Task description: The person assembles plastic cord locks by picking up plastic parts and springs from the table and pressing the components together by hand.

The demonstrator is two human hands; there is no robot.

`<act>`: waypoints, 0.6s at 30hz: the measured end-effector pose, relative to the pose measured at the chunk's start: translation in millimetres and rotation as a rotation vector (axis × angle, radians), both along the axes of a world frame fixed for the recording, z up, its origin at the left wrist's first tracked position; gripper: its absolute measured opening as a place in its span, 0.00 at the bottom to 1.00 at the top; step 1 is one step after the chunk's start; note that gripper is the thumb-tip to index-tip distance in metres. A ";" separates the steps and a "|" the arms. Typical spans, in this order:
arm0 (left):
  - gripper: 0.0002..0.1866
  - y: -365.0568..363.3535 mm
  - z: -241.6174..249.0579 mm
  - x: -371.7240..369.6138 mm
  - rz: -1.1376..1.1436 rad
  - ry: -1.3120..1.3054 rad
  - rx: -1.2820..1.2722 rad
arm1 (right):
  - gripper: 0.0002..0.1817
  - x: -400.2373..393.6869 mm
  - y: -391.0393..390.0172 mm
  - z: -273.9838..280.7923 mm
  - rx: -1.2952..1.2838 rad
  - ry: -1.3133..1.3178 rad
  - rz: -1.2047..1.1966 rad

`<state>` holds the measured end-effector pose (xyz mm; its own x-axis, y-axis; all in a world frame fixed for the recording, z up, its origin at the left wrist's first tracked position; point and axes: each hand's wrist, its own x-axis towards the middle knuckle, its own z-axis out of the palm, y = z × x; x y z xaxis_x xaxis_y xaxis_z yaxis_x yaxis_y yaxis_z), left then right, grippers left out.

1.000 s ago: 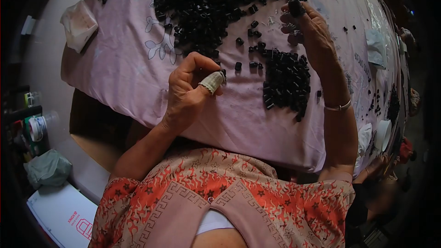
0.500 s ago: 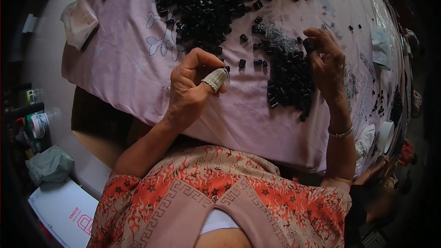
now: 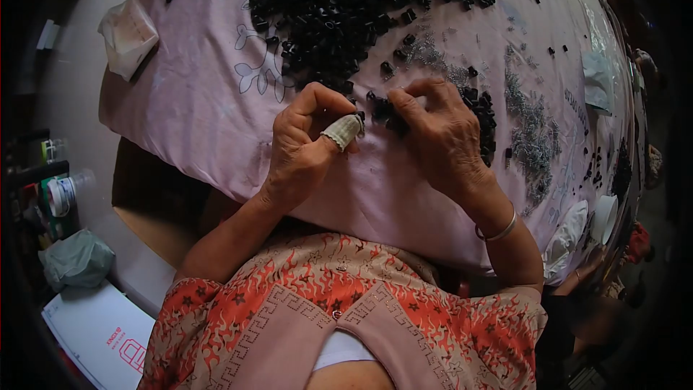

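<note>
My left hand (image 3: 303, 141), a pale cloth cover (image 3: 343, 132) on its thumb, is closed in a pinch around a small black plastic piece (image 3: 360, 115). Just to its right, my right hand (image 3: 444, 126) has its fingers curled together. Its fingertips face the left hand, and what they hold, if anything, I cannot make out. Beneath and behind the right hand is a smaller pile of black plastic pieces (image 3: 482, 110), partly hidden by it. A large heap of similar black pieces (image 3: 325, 18) lies beyond both hands.
Small silvery metal parts, seemingly springs (image 3: 534, 152), are scattered on the pink cloth (image 3: 361, 195). A white paper container (image 3: 128, 37) stands at the far left. An open cardboard box (image 3: 155, 206) sits below the left edge. Another person's arm (image 3: 581, 271) shows at lower right.
My right hand has moved left from the right side of the smaller pile to beside my left hand. The left hand keeps its pinch in nearly the same place.
</note>
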<state>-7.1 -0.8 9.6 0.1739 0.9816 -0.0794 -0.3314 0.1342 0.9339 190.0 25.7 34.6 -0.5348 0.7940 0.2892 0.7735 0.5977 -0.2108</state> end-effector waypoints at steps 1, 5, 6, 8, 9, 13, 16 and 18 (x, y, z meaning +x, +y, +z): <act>0.08 -0.2 -0.6 -1.4 0.001 -0.001 0.001 | 0.16 8.2 2.2 -3.9 0.049 0.013 -0.021; 0.07 -1.1 -2.5 -2.3 -0.006 -0.025 -0.008 | 0.17 44.9 25.6 2.4 0.073 0.025 -0.241; 0.07 -1.4 -2.8 -2.2 -0.002 -0.018 -0.001 | 0.17 55.4 34.3 1.3 0.086 0.053 -0.272; 0.08 -1.8 -2.8 -2.6 -0.009 -0.025 0.001 | 0.18 72.9 53.7 -2.2 0.072 0.054 -0.323; 0.08 -1.6 -2.6 -3.0 -0.011 -0.031 0.004 | 0.16 81.3 64.7 -6.1 0.082 0.088 -0.374; 0.08 -2.2 -1.2 -1.6 0.000 -0.042 0.001 | 0.14 97.5 103.3 -14.9 -0.015 0.066 -0.490; 0.07 -2.9 -1.1 -2.4 0.003 -0.032 0.011 | 0.13 89.6 111.5 -8.1 -0.112 -0.112 -0.495; 0.07 -3.3 -0.1 -2.7 -0.002 -0.005 -0.003 | 0.10 92.7 120.4 -9.0 -0.196 -0.213 -0.394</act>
<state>-9.8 -4.1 9.4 0.1766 0.9809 -0.0811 -0.3356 0.1375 0.9319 282.7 146.0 25.6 -0.2131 0.9765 0.0305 0.9712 0.2152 -0.1026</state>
